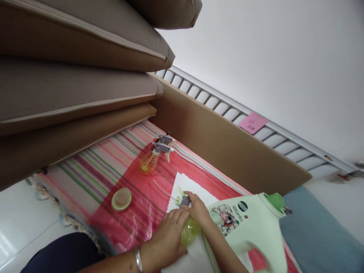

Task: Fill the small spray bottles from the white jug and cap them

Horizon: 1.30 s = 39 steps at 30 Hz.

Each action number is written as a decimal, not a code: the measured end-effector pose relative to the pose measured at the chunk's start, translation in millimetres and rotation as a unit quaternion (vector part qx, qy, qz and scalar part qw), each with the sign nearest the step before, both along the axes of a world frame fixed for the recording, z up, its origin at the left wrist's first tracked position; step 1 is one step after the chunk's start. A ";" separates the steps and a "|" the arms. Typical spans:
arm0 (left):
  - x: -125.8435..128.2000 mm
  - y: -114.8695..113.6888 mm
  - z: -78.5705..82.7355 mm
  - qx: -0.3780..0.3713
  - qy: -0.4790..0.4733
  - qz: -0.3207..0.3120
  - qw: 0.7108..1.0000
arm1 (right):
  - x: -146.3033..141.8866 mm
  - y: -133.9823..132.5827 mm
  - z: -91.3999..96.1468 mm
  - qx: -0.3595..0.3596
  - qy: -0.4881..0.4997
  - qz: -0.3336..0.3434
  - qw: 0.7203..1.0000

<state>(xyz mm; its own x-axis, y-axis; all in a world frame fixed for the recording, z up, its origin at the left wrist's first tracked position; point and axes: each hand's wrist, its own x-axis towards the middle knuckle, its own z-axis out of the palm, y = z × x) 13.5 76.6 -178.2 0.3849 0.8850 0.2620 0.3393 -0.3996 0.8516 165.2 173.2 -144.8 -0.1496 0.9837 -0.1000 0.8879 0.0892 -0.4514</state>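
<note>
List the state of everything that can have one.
Large pale green plastic jug: uncapped, green spout exposed.
Round pale green plastic cap: off, lying on the translucent red sheet.
Clear yellowish plastic bottle: gripped by the left hand.
Pale green and grey sprayer: in the right hand; joint with bottle hidden.
Clear ribbed plastic spray bottle: grey trigger head fitted.
Pink paper note: written on.
Grey-brown cushions: stacked.
</note>
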 end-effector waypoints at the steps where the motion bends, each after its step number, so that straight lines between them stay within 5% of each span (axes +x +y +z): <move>1: -0.3 2.2 -1.3 -0.005 -0.012 0.002 1.000 | -0.5 1.5 -3.9 0.012 -0.014 0.019 1.000; 8: -1.8 11.0 -3.9 -0.032 -0.045 0.002 0.998 | 7.8 -0.7 -28.2 0.031 -0.053 0.051 0.997; 12: -1.2 10.4 -6.8 -0.039 -0.048 0.005 0.998 | 9.6 -2.2 -21.8 0.076 -0.024 0.011 0.997; 18: 0.3 11.3 -11.1 -0.033 -0.028 0.005 0.999 | 20.5 -37.0 50.8 0.127 0.005 -0.032 0.991; 24: -1.3 10.2 -7.2 -0.023 -0.018 -0.001 1.000 | 48.3 -97.3 122.2 0.138 -0.109 0.032 0.984; 28: -1.0 9.3 -7.1 -0.022 -0.014 0.008 1.000 | 64.2 -117.2 152.8 0.171 -0.305 0.072 0.934; 32: -0.3 9.5 -7.7 -0.021 -0.003 0.007 1.000 | 57.6 -122.0 184.4 0.238 -0.479 0.127 0.835; 35: -0.8 9.4 -6.0 -0.018 -0.001 0.006 1.000 | 42.9 -117.6 202.5 0.255 -0.557 0.155 0.775; 39: -1.3 9.6 -6.1 -0.018 -0.007 0.006 1.000 | 26.9 -107.9 210.4 0.249 -0.613 0.162 0.732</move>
<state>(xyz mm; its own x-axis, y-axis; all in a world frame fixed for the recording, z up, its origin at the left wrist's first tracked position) 12.3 86.2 -184.3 0.3702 0.8987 0.2352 0.3319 -0.3644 0.8701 192.1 65.3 65.6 -0.4804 0.8770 0.0049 0.4950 0.2665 0.8270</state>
